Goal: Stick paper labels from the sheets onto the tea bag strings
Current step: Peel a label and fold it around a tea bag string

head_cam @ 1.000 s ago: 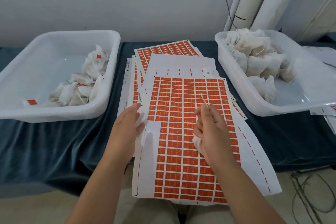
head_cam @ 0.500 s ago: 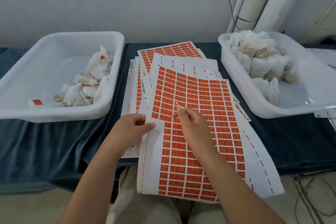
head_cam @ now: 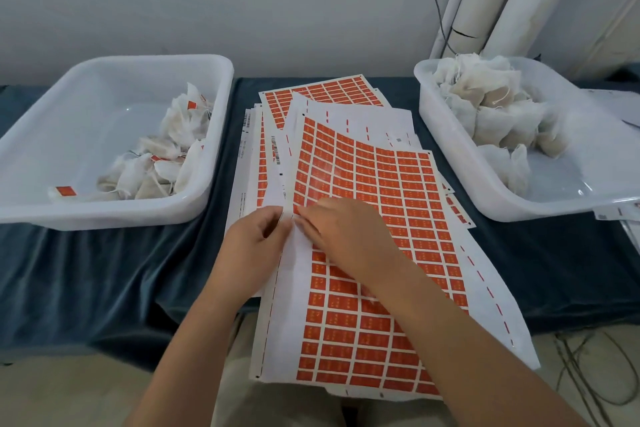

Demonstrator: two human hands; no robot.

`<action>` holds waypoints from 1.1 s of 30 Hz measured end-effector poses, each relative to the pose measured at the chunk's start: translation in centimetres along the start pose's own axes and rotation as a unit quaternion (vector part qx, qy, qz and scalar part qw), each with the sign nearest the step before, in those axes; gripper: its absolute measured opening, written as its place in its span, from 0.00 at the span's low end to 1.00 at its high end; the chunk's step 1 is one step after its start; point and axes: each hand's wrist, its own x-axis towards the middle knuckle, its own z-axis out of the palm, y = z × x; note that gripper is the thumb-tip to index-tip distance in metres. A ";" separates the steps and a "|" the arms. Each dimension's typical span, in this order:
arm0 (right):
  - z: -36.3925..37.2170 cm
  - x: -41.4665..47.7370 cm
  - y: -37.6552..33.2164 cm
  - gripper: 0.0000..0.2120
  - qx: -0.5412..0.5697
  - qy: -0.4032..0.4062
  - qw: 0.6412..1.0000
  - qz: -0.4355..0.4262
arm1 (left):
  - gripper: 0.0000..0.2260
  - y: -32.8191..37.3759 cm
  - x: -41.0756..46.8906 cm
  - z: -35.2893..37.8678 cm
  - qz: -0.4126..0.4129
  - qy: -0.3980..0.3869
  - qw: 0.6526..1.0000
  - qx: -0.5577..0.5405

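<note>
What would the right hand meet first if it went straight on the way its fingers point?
Probably the left hand, whose fingertips lie just ahead of the right hand over the label sheet's bare left margin; depth unclear.

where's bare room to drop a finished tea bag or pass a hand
Bare: left bin floor left of its tea bags; blue cloth before that bin; cloth right of label sheets. Crowded: the middle, sheets under left hand and right hand.
</note>
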 end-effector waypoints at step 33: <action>-4.5 -2.9 -1.8 0.08 0.613 0.068 0.637 0.461 | 0.09 4.7 -2.1 5.2 -0.095 0.022 0.965 -0.243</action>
